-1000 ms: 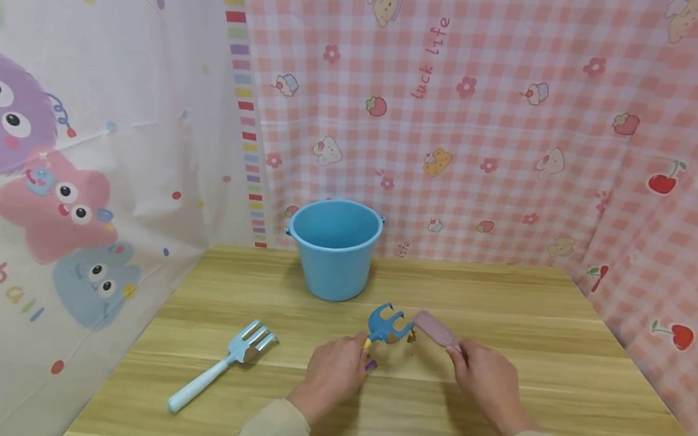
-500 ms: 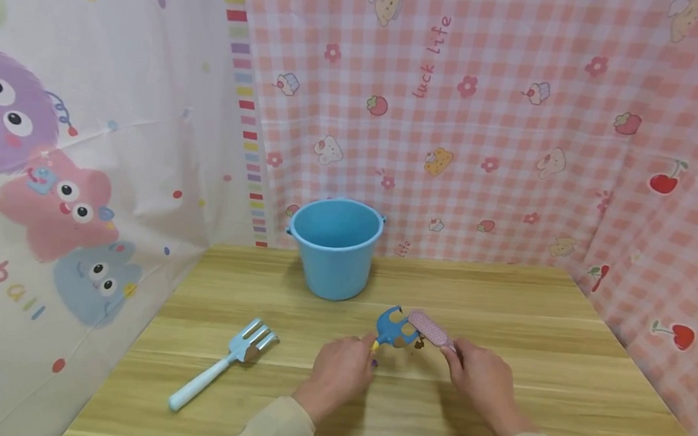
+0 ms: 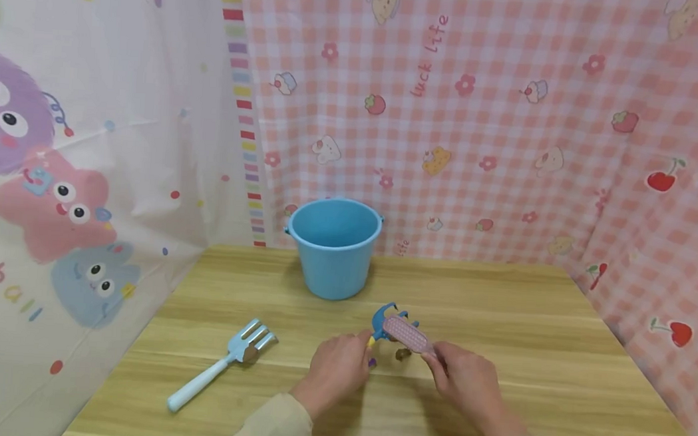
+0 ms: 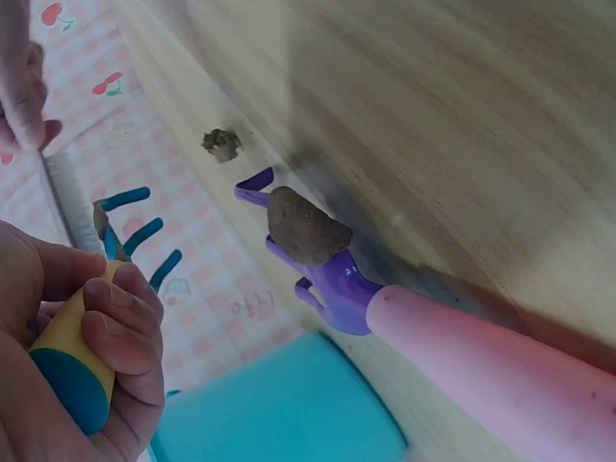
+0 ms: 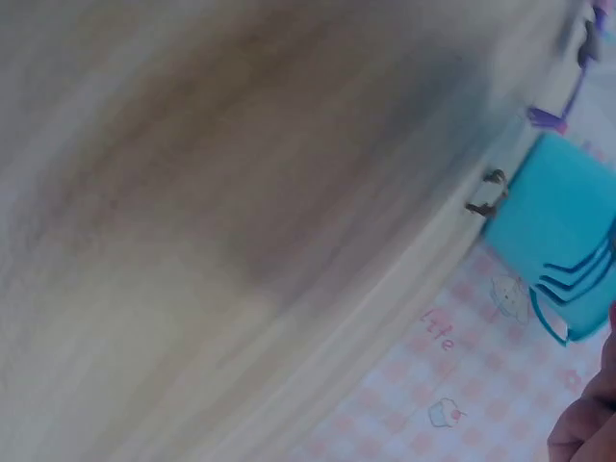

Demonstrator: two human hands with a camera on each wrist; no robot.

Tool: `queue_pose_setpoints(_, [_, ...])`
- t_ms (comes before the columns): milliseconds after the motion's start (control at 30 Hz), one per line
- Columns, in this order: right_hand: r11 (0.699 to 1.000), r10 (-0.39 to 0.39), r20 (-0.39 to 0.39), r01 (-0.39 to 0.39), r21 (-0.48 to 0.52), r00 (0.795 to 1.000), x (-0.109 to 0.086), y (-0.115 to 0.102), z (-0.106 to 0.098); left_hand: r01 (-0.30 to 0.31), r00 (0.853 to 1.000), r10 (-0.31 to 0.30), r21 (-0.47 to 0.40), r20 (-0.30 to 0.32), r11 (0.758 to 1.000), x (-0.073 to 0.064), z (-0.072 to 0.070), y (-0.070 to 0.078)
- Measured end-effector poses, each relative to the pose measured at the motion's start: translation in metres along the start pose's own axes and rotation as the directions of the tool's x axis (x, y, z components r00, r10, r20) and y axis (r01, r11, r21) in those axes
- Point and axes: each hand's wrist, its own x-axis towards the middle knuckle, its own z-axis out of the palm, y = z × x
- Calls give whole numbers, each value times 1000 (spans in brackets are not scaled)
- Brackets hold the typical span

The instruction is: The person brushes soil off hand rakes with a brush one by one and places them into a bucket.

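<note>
The left hand (image 3: 338, 365) grips a blue rake (image 3: 381, 320) at the lower middle of the head view; to its right, the right hand (image 3: 469, 384) grips a pink brush (image 3: 406, 333) overlapping the rake. A dirt clump (image 3: 402, 355) lies on the table (image 3: 476, 289) just below. A pale fork (image 3: 217, 369) lies lower left; a bucket (image 3: 335, 270) stands at centre.

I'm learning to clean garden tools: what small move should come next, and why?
Probably the right hand should draw the pink brush over the blue rake towards its tines: brown dirt shows near their base, and the left hand grips the handle.
</note>
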Motion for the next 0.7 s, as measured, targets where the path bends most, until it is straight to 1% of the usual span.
queue_pose_setpoints(67, [1000, 17, 15, -17, -7, 1000, 0, -2, 2, -3, 1000, 3, -7, -4, 1000, 0, 0, 0])
queue_pose_setpoints(167, [998, 67, 41, -67, -7, 997, 0, -2, 4, -12, 1000, 12, -6, -12, 1000, -1, 1, -1])
queue_pose_setpoints(400, [996, 90, 30, -90, 0, 995, -1, 4, 8, -10, 1000, 9, -19, -18, 1000, -3, 1, 1])
queue_pose_setpoints(533, [991, 132, 47, -131, -18, 990, -1, 10, 7, -6, 1000, 6, -7, -12, 1000, -4, 2, 2])
queue_pose_setpoints(633, [987, 157, 3, -157, -32, 988, 0, 12, 4, -6, 1000, 6, -4, -9, 1000, -5, 2, 2])
queue_pose_setpoints(700, [992, 124, -38, -124, -20, 992, 1, 11, 2, -6, 1000, 6, -8, -14, 1000, -3, 2, 2])
